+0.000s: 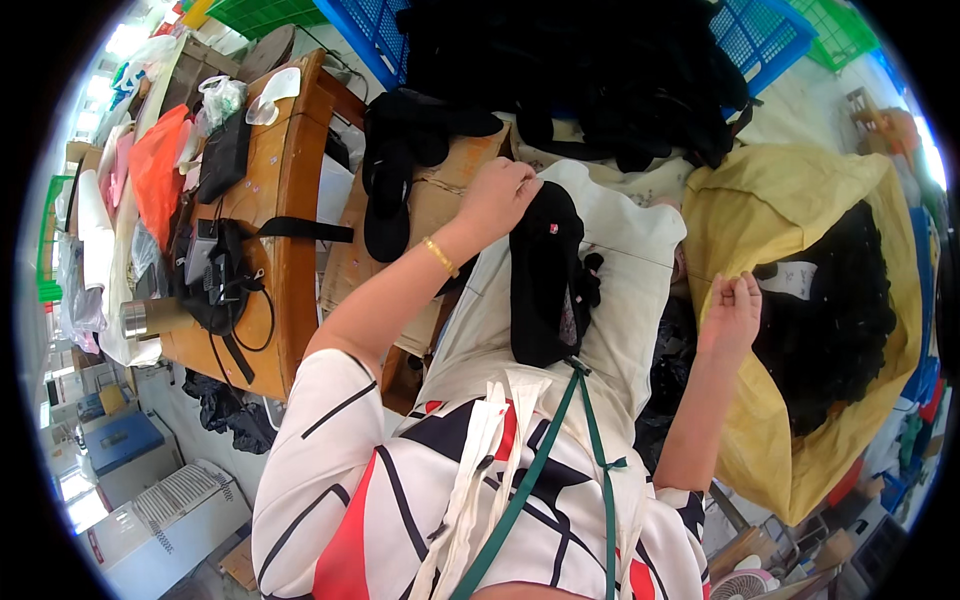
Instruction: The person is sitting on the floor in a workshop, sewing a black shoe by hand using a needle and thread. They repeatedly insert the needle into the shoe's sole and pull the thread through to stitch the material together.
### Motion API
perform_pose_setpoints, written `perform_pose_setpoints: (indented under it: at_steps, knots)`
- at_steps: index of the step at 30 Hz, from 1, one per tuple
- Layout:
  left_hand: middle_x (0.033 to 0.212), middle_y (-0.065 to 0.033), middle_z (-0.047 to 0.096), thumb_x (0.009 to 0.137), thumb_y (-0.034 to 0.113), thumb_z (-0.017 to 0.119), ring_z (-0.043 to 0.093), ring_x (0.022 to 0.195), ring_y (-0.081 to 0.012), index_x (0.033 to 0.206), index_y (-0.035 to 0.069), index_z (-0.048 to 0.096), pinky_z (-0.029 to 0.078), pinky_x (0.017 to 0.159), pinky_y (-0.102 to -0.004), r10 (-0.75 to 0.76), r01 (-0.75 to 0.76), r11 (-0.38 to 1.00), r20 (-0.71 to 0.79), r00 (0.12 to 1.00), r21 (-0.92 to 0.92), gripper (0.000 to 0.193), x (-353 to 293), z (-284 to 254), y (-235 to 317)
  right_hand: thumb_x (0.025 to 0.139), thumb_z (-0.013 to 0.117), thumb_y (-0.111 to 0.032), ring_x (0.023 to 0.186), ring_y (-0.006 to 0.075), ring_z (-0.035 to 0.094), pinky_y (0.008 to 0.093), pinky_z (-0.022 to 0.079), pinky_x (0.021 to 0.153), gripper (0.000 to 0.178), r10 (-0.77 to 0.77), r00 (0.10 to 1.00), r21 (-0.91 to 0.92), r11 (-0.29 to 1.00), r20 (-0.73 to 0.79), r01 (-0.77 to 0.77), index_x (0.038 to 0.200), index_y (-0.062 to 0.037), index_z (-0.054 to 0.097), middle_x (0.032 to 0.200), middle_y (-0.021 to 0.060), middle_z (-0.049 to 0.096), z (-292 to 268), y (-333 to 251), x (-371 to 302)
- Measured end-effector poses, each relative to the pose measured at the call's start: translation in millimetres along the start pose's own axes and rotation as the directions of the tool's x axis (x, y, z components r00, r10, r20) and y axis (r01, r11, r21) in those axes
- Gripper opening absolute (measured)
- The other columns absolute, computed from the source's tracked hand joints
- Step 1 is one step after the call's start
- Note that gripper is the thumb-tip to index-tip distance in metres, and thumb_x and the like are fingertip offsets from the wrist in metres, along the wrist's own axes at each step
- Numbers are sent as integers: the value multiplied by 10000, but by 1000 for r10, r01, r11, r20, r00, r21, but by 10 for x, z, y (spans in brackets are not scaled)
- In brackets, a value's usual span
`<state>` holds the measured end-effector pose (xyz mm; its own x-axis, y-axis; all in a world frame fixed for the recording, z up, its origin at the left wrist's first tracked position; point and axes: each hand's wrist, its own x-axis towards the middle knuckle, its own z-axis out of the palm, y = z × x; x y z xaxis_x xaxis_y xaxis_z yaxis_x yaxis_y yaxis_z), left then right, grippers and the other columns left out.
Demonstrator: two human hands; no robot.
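A black cloth shoe [545,300] with a small red tag inside lies on the pale cloth over my lap [630,260]. Beside it is a small dark bunched piece [588,283]. My left hand [497,200], with a yellow bracelet at the wrist, is pinched closed by the shoe's far end; whatever its fingertips hold is too small to make out. Out to the right, my right hand [733,312] is also pinched, in front of the rim of a yellow sack [740,210]. I cannot tell whether it grips the sack or something thin.
Dark pieces [840,320] fill the sack. Ahead, a blue crate [372,40] is heaped with black items [590,70]. Several black shoes [390,180] lie on cardboard [450,185] at the left. A wooden table [285,180] carries a black bag [215,275]. Green cords [540,460] hang down my front.
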<state>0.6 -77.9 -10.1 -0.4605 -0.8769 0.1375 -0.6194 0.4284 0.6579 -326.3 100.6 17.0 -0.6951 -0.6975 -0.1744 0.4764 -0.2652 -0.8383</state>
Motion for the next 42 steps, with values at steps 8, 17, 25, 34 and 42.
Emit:
perform_pose_setpoints:
  at_steps: [8,17,25,34,42]
  knots:
    - [885,-160,628,799,236,744,606,822,-337,923,21,630,486,714,-393,-139,201,951,256,957,-234,273,-359,-208,323,942,627,-85,936,116,591,272,477,826,190,212,876,-557,827,433,74,1116,-13,606,1012,28,612,738,723,-261]
    - [850,-115,622,761,98,732,610,811,-324,930,64,624,506,704,-410,117,-128,988,-116,986,-92,203,-581,-36,326,802,717,-34,810,314,584,391,480,691,193,191,565,-581,467,803,667,989,-22,675,843,130,583,1325,967,-391]
    - [837,-126,648,787,133,709,635,774,-317,920,50,656,516,679,-397,-173,156,950,-42,984,-269,166,-656,46,349,824,691,-18,740,273,548,360,439,637,174,187,552,-569,461,813,682,996,-20,668,818,116,553,1265,1058,-390]
    - [742,-45,644,821,156,732,516,617,-64,968,7,693,431,572,-248,-297,357,815,200,934,-456,213,-596,-1,288,851,688,-99,698,273,554,354,443,618,158,376,618,-713,495,690,496,978,-9,662,805,117,553,1318,978,-369]
    - [717,-27,639,872,154,710,523,629,-66,934,18,700,448,593,-248,-310,431,805,330,892,-407,150,-438,-84,222,865,703,-227,716,287,621,369,471,623,254,638,595,-872,381,489,309,857,16,630,789,145,609,1298,838,-436]
